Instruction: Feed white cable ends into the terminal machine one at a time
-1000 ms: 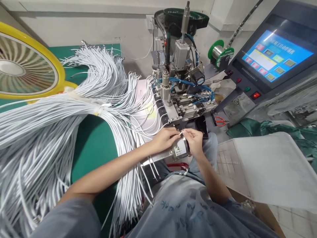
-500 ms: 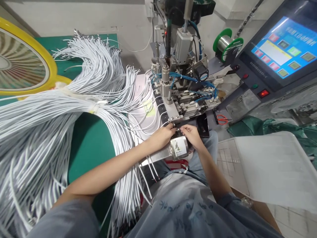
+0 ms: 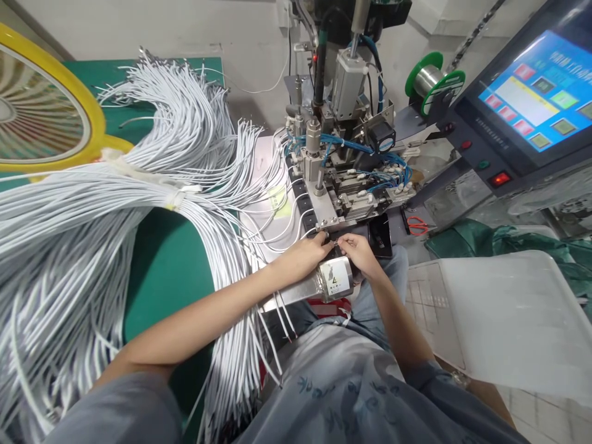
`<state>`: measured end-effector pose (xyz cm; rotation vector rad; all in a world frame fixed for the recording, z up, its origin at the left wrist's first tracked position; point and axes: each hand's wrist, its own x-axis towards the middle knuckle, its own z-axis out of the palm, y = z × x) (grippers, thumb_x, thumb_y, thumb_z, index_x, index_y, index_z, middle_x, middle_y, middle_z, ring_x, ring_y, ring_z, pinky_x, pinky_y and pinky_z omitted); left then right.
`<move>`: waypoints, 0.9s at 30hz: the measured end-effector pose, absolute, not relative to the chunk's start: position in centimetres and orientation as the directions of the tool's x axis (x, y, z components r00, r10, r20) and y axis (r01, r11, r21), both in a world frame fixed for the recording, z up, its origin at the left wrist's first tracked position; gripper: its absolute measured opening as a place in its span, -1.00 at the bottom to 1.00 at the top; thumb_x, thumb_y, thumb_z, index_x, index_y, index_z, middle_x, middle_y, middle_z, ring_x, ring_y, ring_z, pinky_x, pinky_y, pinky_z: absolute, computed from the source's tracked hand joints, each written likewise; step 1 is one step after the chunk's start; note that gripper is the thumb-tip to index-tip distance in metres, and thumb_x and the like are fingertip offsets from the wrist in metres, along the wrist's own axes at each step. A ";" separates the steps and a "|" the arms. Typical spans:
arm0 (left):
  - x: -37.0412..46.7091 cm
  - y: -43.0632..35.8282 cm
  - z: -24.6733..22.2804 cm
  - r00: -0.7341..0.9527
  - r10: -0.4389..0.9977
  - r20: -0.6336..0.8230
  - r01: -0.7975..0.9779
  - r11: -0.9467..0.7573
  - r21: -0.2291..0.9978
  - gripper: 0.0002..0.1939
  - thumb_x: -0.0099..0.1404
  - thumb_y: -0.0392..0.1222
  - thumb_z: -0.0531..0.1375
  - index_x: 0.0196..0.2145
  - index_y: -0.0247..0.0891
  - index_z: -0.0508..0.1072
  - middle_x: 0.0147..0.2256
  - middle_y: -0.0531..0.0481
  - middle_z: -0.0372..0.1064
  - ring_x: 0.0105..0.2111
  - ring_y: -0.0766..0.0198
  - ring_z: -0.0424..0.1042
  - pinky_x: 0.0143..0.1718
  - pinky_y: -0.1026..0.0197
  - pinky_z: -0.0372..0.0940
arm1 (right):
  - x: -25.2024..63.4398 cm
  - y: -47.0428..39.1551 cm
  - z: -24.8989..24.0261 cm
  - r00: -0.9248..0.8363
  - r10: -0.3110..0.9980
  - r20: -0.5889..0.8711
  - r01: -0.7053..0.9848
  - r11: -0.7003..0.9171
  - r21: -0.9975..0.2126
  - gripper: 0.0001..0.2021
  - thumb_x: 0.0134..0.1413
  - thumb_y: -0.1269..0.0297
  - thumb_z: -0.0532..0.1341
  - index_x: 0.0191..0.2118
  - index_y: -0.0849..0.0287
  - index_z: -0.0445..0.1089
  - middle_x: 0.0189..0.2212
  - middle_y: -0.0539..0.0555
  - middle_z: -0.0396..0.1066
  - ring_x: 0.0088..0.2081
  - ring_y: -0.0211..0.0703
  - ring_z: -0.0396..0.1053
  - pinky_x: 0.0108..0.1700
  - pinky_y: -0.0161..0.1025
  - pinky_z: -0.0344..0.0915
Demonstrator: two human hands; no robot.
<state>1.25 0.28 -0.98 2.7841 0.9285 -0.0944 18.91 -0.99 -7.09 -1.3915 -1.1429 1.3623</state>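
My left hand (image 3: 312, 254) is closed at the front edge of a benchtop machine (image 3: 319, 216), fingers pinched around the end of a white cable. Facing it, my right hand (image 3: 358, 253) pinches the thin wire ends of that cable; a short bit shows between the fingertips, too small to make out in detail. Several white cables (image 3: 277, 246) run from the left into the machine's dark slotted track (image 3: 304, 206), beside my left hand. Below both hands sits a metal cylinder with a white label (image 3: 335, 277).
A large tied bundle of white cables (image 3: 185, 191) covers much of the green table (image 3: 161, 277). A yellow fan (image 3: 95, 123) stands at left. To the right are a wire spool (image 3: 432, 80), a lit touchscreen (image 3: 531, 92), red-handled cutters (image 3: 417, 226) and a white plastic bin (image 3: 509, 308).
Both hands stay pinched together at nearly the same spot, with small finger shifts. The view has turned slightly, so the machine and screen sit a little farther right.
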 end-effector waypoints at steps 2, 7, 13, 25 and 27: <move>1.3 0.2 -0.9 0.803 0.582 -0.131 0.596 -0.786 0.161 -0.59 0.29 -0.46 -0.07 0.08 -0.37 0.24 -0.21 -0.15 0.22 -0.46 0.30 0.40 -0.37 0.21 0.35 | 18.9 -0.9 -7.3 -0.021 0.975 -0.220 0.057 -0.219 -0.974 -0.75 -0.20 0.07 0.23 -0.55 0.17 0.31 -0.69 -0.10 0.17 -0.61 -0.33 0.13 -0.55 -0.33 0.10; 1.3 0.2 -1.0 0.807 0.576 -0.130 0.589 -0.797 0.131 -0.59 0.28 -0.47 -0.06 0.07 -0.38 0.25 -0.19 -0.17 0.23 -0.42 0.26 0.42 -0.33 0.19 0.36 | 18.6 -0.7 -7.6 0.046 0.984 -0.171 0.061 -0.173 -0.983 -0.75 -0.21 0.07 0.21 -0.51 0.17 0.34 -0.61 -0.03 0.30 -0.57 -0.30 0.19 -0.53 -0.31 0.15; 1.2 0.3 -1.4 0.809 0.575 -0.121 0.587 -0.795 0.154 -0.56 0.27 -0.48 -0.07 0.09 -0.38 0.24 -0.16 -0.20 0.23 -0.42 0.25 0.43 -0.33 0.17 0.36 | 18.5 -0.8 -7.7 0.079 0.994 -0.079 0.136 -0.090 -0.987 -0.84 -0.18 0.18 0.21 -0.53 0.18 0.36 -0.58 0.00 0.36 -0.50 -0.25 0.27 -0.44 -0.29 0.22; 1.1 -0.2 -1.1 0.802 0.596 -0.044 0.597 -0.800 0.049 -0.65 0.25 -0.47 -0.03 -0.05 -0.38 0.37 -0.26 -0.15 0.31 -0.44 0.18 0.43 -0.46 0.17 0.32 | 18.3 -1.0 -7.9 -0.088 0.973 -0.214 0.032 -0.212 -0.977 -0.72 -0.08 0.08 0.15 -0.59 0.15 0.14 -0.70 -0.14 0.07 -0.65 -0.38 -0.01 -0.60 -0.38 -0.07; 1.0 -0.2 -0.7 0.776 0.625 -0.084 0.629 -0.776 0.038 -0.73 0.23 -0.48 -0.01 -0.23 -0.39 0.44 -0.34 -0.13 0.33 -0.45 0.15 0.43 -0.47 0.16 0.31 | 18.3 -0.9 -8.1 -0.080 0.985 -0.155 0.088 -0.148 -0.985 -0.73 -0.06 0.10 0.12 -0.59 0.14 0.13 -0.70 -0.14 0.04 -0.64 -0.37 -0.02 -0.59 -0.37 -0.07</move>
